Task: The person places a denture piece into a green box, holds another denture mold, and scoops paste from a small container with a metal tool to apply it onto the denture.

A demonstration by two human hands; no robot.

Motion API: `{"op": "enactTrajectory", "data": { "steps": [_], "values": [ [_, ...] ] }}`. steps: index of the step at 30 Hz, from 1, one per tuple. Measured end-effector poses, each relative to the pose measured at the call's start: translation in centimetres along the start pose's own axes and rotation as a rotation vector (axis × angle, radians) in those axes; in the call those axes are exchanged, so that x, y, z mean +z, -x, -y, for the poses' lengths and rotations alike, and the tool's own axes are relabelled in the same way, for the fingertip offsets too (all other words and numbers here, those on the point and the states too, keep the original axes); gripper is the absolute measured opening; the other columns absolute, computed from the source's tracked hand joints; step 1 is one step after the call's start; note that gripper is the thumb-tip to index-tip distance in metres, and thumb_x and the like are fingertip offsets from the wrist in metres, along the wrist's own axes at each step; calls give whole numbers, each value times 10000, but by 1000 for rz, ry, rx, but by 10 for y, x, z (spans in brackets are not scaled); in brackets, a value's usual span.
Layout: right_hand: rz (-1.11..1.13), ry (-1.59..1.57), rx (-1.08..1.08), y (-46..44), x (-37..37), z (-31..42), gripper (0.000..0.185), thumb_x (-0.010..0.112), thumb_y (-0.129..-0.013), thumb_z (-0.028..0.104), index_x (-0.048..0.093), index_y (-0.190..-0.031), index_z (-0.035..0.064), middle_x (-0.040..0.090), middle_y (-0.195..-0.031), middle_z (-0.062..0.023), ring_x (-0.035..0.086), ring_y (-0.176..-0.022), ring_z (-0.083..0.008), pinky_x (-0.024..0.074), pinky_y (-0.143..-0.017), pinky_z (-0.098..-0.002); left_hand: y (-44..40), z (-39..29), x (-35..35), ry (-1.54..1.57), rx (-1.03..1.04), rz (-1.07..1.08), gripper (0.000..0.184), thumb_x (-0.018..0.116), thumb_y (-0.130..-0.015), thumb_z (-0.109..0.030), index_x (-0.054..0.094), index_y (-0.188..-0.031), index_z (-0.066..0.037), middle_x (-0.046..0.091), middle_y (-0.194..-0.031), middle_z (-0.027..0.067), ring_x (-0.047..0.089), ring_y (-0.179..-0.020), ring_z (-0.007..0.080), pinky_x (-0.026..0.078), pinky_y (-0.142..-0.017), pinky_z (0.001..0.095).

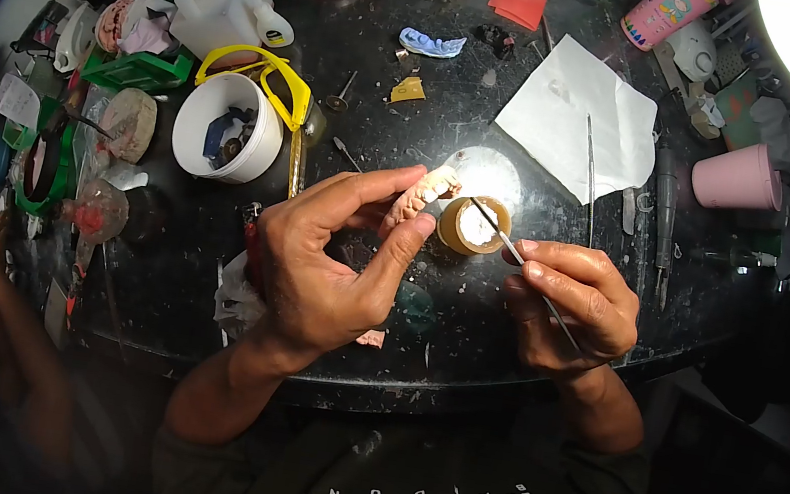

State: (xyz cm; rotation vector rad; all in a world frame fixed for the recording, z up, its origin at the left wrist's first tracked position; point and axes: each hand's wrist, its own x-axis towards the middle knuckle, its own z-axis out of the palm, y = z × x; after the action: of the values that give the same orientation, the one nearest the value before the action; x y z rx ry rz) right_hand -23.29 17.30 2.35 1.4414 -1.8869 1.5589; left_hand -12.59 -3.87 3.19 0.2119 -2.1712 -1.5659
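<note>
Between the thumb and fingers of my left hand (338, 254) is a dental cast (422, 198), its row of teeth turned up toward the light. My right hand (576, 308) pinches a thin metal dental spatula (537, 277) like a pen. The spatula's dark tip reaches over a small round tan cup (464, 241) filled with white material (475, 226); whether it touches the white surface I cannot tell. The cup stands on the black bench just right of the cast. A small pink piece (370, 339) lies below my left wrist.
A white paper sheet (554, 118) lies at the upper right with a thin metal instrument (590, 163) across it. Left stand a white tub (189, 142), yellow safety glasses (287, 80) and a plastic jug (220, 15). A blue dental impression (431, 45) lies behind. Another person's arm (8, 304) shows far left.
</note>
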Motion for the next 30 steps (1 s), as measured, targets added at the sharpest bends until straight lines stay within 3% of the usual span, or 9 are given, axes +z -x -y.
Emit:
{"op": "enactTrajectory", "data": {
  "steps": [12,19,30],
  "values": [
    [44,-24,-65,3,0,0,271,856,-797,-80,800,-1040,27,766,-1041,-176,784,-881,-250,644,-717,-298,-2,0,-3,-24,9,-10,323,770,-932,52,719,-1249,84,783,-1076,147,752,-955,137,599,-867,266],
    [-161,-174,224,6,0,5,282,816,-832,-108,682,-1064,-18,711,-996,-187,743,-891,-226,625,-750,-298,-1,4,0,-39,51,-27,374,826,-872,88,723,-1230,67,781,-1091,145,764,-980,158,610,-902,280],
    [-56,-134,84,3,-6,2,281,832,-844,-66,740,-1106,-25,740,-991,-196,772,-891,-253,640,-750,-312,1,1,3,84,43,26,395,829,-863,100,709,-1238,66,779,-1109,154,769,-1006,175,624,-908,289]
  ]
}}
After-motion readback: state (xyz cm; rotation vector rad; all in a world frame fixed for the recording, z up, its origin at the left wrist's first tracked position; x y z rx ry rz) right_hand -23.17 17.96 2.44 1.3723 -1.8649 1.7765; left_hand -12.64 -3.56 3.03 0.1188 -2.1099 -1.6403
